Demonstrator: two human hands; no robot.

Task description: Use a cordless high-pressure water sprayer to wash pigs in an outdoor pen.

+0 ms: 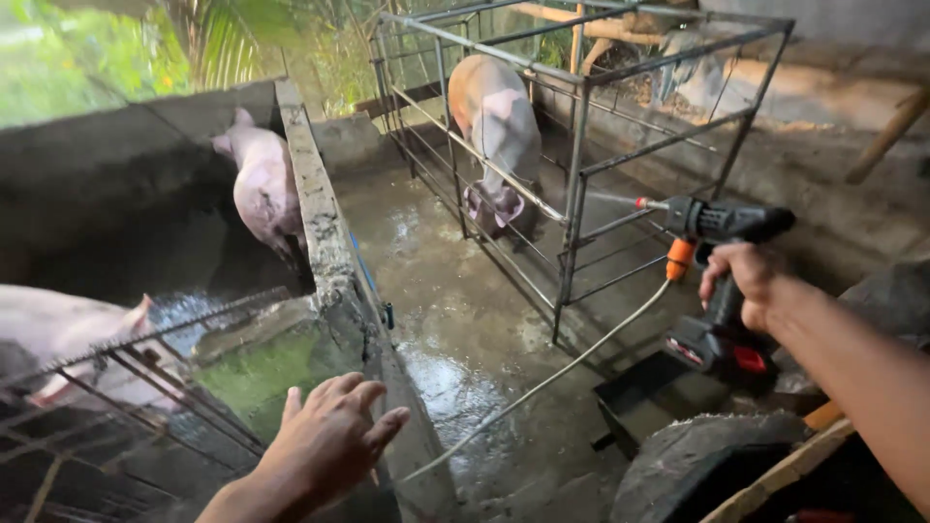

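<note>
Right hand (748,281) is wrapped around the grip of a cordless spray gun (722,232), nozzle aimed at the pig (496,121) inside the metal cage (581,126); a thin jet runs from the tip toward it. Pale hose (542,383) trails from below the gun across the wet floor (465,320) in front of the cage. Left hand (329,441) empty, fingers spread, hovering just over the concrete wall (325,232) left of the cage.

Risks, as I judge them:
- slick floor plus loose hose: trip or snag
- jet at the pig's head (close range) could startle it against the bars
- spray getting onto the battery pack
</note>
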